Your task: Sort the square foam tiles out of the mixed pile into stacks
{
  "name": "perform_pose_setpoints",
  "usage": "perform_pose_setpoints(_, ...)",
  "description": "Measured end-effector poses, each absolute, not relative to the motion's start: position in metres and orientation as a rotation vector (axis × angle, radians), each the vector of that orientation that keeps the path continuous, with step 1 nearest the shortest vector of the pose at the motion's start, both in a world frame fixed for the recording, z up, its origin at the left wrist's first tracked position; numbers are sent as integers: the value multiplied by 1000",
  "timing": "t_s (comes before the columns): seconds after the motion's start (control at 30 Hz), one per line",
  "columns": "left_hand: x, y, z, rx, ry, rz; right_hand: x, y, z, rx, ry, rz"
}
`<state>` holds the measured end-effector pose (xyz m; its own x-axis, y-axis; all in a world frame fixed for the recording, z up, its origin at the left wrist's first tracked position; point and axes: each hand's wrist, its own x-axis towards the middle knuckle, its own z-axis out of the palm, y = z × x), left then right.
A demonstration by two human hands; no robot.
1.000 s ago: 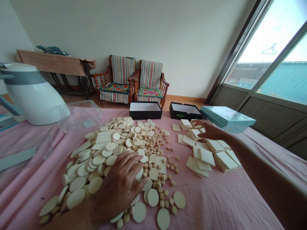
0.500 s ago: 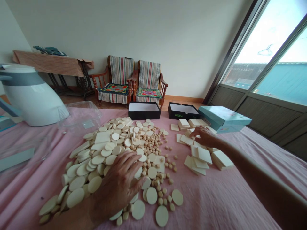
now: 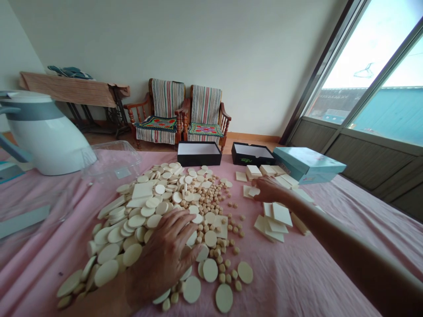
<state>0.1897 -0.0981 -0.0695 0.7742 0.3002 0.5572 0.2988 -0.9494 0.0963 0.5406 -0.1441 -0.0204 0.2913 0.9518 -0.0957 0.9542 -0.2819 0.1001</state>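
My left hand lies palm down with fingers stretched out over a pile of pale wooden discs and small wooden beads. It rests on them without gripping any. At the right, my right hand reaches among thin pale wooden squares, its fingers bent together around one wooden square. Part of that square is hidden by the fingers. Just below the hand lies a loose heap of squares. Small stacks of squares stand behind it.
Two black open boxes and a light blue box line the far edge. A clear plastic container and a white-grey jug stand left on the pink cloth. Two chairs are beyond.
My right hand has shifted a little to the left among the squares, and the square at its fingertips has moved. My left hand stays in place on the pile.
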Motion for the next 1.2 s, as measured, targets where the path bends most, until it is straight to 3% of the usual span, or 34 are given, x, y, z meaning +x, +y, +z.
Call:
perform_pose_setpoints(0.47,190,-97,-66,3017,475,931,534,-114,-31,2618,1559,-32)
perform_pose_setpoints(0.9,190,-97,-65,2996,475,918,532,-124,-33,2242,1891,-132)
perform_pose_setpoints(1.2,191,-100,-66,2893,534,963,546,-78,-9,2303,1862,145)
